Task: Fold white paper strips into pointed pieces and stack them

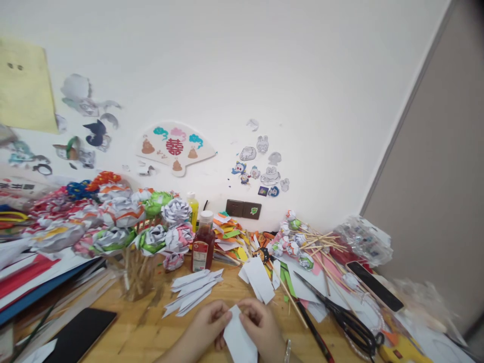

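Note:
Low in the middle of the head view, a piece of white paper [239,339] is held between both hands above the wooden table. My left hand [209,322] pinches its upper left edge between thumb and fingers. On the other edge, my right hand [260,322] grips the same paper, with the thumb in front and the fingers curled behind. A bracelet is on the right wrist. Just beyond the left hand lies a pile of folded white paper strips [194,290]. Past the right hand are several flat white paper pieces [259,278].
Paper flowers [124,212] crowd a clear container at left. A red-brown sauce bottle [203,244] stands beyond the strips. Black scissors [351,322], a pen [315,330], wooden sticks [321,242] and a phone [374,286] lie right. Another black phone [81,334] lies left.

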### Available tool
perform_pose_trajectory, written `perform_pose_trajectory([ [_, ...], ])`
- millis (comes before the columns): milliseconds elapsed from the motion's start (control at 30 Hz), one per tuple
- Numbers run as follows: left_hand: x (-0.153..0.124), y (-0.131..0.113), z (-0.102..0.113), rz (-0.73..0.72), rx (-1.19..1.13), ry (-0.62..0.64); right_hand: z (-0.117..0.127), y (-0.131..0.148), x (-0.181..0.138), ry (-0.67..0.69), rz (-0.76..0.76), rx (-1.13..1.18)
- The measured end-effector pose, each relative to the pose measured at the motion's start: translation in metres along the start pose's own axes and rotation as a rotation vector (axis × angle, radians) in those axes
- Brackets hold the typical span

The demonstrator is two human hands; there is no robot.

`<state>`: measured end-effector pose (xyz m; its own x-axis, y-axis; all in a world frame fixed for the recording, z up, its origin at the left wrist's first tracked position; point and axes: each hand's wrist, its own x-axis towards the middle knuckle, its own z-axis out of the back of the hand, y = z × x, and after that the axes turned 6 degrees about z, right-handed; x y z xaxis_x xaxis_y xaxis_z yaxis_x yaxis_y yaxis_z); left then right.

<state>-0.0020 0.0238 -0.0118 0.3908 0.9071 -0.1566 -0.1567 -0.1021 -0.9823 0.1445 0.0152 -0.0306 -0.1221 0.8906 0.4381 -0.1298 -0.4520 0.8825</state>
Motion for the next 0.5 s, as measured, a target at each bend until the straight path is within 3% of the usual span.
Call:
perform_pose_trajectory([
  [500, 0.001, -0.001, 0.002, 0.067, -0.092, 0.032, 0.004, 0.023, -0.002, 0.07, 0.194, -0.256],
])
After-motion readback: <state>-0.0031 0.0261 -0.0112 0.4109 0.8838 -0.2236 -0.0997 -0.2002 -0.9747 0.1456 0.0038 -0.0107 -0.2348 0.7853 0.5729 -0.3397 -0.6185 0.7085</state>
